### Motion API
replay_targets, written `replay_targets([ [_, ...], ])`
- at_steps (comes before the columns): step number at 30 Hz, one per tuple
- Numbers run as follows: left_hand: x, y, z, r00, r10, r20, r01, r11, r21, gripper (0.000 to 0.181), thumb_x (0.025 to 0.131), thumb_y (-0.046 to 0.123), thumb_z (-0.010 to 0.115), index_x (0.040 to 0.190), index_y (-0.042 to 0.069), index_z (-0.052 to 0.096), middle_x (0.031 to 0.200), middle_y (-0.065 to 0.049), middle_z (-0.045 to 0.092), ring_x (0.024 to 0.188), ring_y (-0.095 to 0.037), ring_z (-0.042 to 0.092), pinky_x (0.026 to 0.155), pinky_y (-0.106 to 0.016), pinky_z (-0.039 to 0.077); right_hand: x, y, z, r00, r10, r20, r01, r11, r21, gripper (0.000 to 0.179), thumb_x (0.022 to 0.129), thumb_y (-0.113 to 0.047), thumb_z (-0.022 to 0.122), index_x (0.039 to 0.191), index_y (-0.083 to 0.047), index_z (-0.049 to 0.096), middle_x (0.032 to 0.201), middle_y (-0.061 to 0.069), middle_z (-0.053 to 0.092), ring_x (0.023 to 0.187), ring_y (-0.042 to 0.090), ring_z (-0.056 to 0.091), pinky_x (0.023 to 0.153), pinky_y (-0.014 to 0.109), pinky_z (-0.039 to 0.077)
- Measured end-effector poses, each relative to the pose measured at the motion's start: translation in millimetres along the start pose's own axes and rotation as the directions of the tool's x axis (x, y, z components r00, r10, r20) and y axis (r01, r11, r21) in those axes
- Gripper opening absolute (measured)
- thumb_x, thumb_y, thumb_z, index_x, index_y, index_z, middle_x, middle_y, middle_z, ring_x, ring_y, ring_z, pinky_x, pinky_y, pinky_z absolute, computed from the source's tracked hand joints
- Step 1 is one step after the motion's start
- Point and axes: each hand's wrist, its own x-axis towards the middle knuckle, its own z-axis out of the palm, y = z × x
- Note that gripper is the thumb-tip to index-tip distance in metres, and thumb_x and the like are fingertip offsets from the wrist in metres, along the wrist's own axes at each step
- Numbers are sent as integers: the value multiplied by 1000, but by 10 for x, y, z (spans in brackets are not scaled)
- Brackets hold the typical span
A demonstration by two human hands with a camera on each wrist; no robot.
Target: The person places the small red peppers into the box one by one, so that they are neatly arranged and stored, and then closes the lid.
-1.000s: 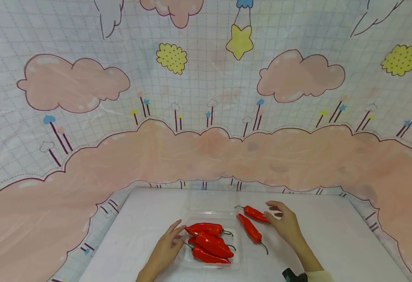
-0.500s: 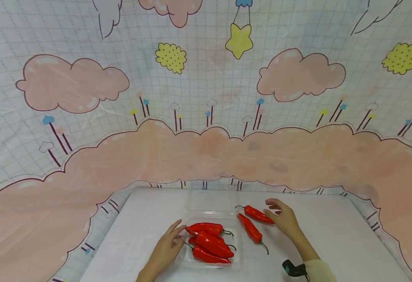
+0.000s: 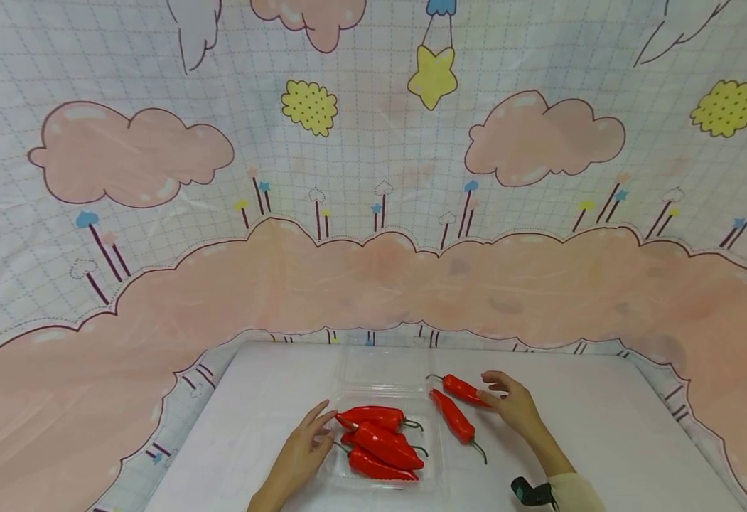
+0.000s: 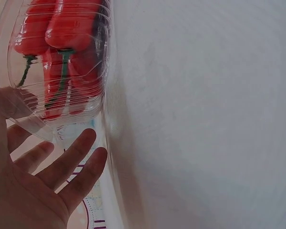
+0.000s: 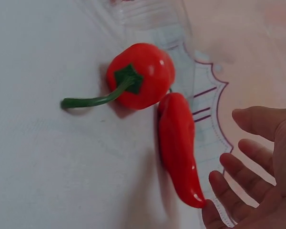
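The left hand (image 3: 301,446), spread, is at the box (image 3: 435,430); the right hand (image 3: 515,405), spread, at a pepper (image 3: 460,387) toward the tabletop's (image 3: 264,391) back edge. A boxed pepper (image 3: 347,437) is mostly hidden.

Peppers (image 3: 389,444) glossy, smooth; container (image 3: 433,462) shiny ribbed plastic; tabletop (image 3: 251,398) matt; backdrop (image 3: 373,281) creased cloth

No text, label, brand, number or sign can be read in any view.

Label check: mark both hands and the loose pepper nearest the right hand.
Left hand (image 3: 299,446), head view: back of hand.
Right hand (image 3: 517,407), head view: back of hand.
Nearest loose pepper (image 5: 176,143), right wrist view: middle of body.
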Motion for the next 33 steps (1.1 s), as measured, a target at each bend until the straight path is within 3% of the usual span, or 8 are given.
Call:
replay_targets([
  [9,7,11,-18,1000,-1,12,1,1000,12,43,92,13,63,135,12,59,152,-5,45,104,-20,69,77,-20,55,50,126,81,994,99,36,-100,995,11,47,88,-26,72,129,-8,58,129,20,62,118,40,57,91,48,56],
  [33,-2,16,-10,1000,-1,10,1,1000,6,43,92,11,64,135,10,59,152,-6,45,103,-19,69,78,-20,55,119,253,177,992,113,62,-112,993,-20,52,84,-27,77,130,-8,60,125,15,64,115,32,58,97,48,53],
])
